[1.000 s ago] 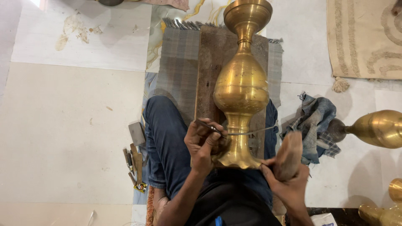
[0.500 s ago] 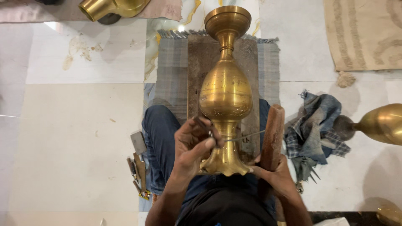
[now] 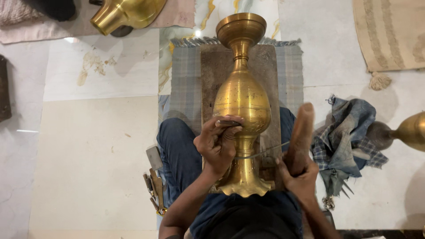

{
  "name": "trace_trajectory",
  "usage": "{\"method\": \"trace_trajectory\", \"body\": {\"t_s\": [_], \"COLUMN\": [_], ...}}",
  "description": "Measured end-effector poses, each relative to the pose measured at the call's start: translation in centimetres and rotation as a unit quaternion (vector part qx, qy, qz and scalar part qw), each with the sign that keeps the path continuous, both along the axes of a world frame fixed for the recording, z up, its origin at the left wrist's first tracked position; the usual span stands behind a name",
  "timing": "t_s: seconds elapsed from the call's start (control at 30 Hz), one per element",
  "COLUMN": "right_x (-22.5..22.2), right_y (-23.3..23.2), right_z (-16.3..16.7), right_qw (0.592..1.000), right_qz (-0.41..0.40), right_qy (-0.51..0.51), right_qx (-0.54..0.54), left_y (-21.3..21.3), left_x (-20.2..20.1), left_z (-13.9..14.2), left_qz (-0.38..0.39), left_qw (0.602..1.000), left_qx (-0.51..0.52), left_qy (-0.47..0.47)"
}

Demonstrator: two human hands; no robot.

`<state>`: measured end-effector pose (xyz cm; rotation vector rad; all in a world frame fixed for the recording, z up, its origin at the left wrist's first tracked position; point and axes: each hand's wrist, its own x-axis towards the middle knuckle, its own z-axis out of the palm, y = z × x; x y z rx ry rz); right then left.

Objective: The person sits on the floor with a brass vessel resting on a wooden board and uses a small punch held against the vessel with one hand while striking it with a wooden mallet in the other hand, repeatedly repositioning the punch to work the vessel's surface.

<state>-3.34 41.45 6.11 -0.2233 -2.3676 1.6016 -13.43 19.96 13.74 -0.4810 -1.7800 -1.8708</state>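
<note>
Pale floor tiles carry a grey mat (image 3: pixel 186 84) and board (image 3: pixel 212 79) — a brass vase (image 3: pixel 241 102) lies there, over the lap. Left hand (image 3: pixel 217 141) pinches a small tool (image 3: pixel 229 123) against it; right hand (image 3: pixel 299 177) grips a wooden mallet (image 3: pixel 301 132) — raised

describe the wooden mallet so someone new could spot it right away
Find the tall brass vase lying along the board at centre. Just to its right, the right hand grips the wooden mallet, a plain brown club, the only wooden tool among shiny brass pieces.
</note>
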Motion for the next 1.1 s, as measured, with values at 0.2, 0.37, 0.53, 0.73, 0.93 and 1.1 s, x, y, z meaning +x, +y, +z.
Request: {"method": "trace_trajectory", "body": {"t_s": [0.2,0.37,0.53,0.73,0.93,1.1], "right_x": [-4.9,-7.8,-9.9,-10.1,-9.7,-9.2], "right_y": [1.5,0.5,-2.5,-4.4,-2.9,-0.8], "right_z": [10.7,20.9,27.6,27.7,25.9,24.3], "right_qw": [0.972,0.896,0.657,0.675,0.740,0.807], "right_qz": [0.126,0.210,0.287,0.292,0.264,0.251], "right_qy": [0.008,0.076,-0.069,-0.020,-0.079,-0.037], "right_qx": [0.199,0.384,0.694,0.678,0.613,0.533], "left_y": [-0.1,0.0,0.0,0.1,-0.1,-1.1], "left_x": [-0.1,0.3,0.5,0.2,0.0,-0.7], "left_z": [-2.8,-4.9,-5.1,-5.3,-7.1,-5.9], "left_qz": [0.094,0.138,0.112,0.123,0.026,0.034], "left_qw": [0.989,0.983,0.985,0.979,0.988,0.969], "left_qx": [-0.090,-0.102,-0.101,-0.123,-0.117,-0.237], "left_qy": [0.074,0.071,0.085,0.103,0.094,0.067]}}
